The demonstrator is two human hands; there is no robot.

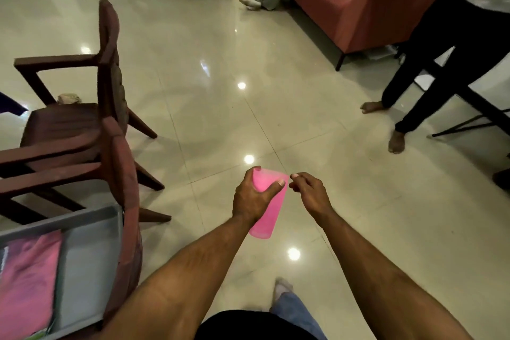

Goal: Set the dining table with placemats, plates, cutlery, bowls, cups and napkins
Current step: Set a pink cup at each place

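Pink cup (267, 210) — gripped near rim by left hand (254, 199); right hand (309, 193) seemingly apart.

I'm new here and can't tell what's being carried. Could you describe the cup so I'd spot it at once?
Look at the shiny tiled floor, then at the two bare forearms reaching over it. The left hand grips a tall pink cup, rim pointing away. It is the only thing held; the right hand beside it holds nothing.

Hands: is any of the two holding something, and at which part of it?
The left hand grips a pink cup around its upper part, near the rim. The right hand holds nothing; its fingers hang loosely curled beside the cup.
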